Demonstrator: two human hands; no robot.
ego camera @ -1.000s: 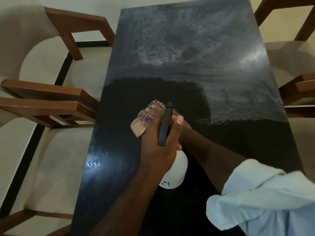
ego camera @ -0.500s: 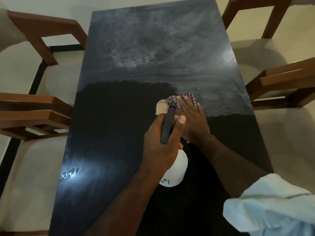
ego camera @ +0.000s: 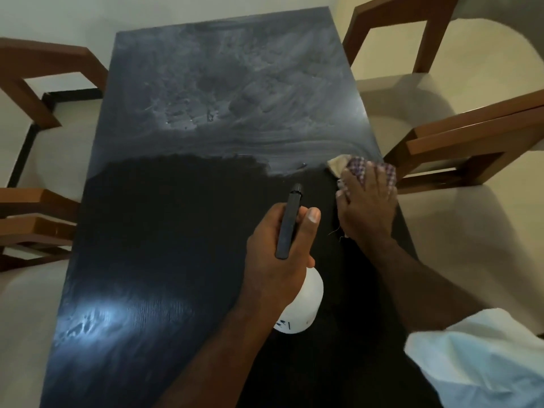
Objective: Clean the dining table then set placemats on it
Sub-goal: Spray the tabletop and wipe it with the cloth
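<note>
Dark dining table (ego camera: 176,231), running lengthwise away from the camera, with wooden chairs (ego camera: 471,142) drawn up along both sides. Near half deep black and glossy; far half grey and hazy with smears and a few droplets, the border between the two crossing the top roughly at the middle. At that border, by the right edge, a checked cloth (ego camera: 357,169) pressed flat to the top under the right hand (ego camera: 368,204), fingers spread and straight, not curled round the fabric. Just left of it, held above the glossy part, a spray bottle (ego camera: 303,307), white body below and black head on top, gripped round the neck by the left hand (ego camera: 276,254), thumb up beside the head. Pale rolled sleeve (ego camera: 477,357) on the right arm. Looks about half done as to wiping: leaves the hazy far half to go over. No placemats anywhere in view, so the second part seemingly not yet begun.
</note>
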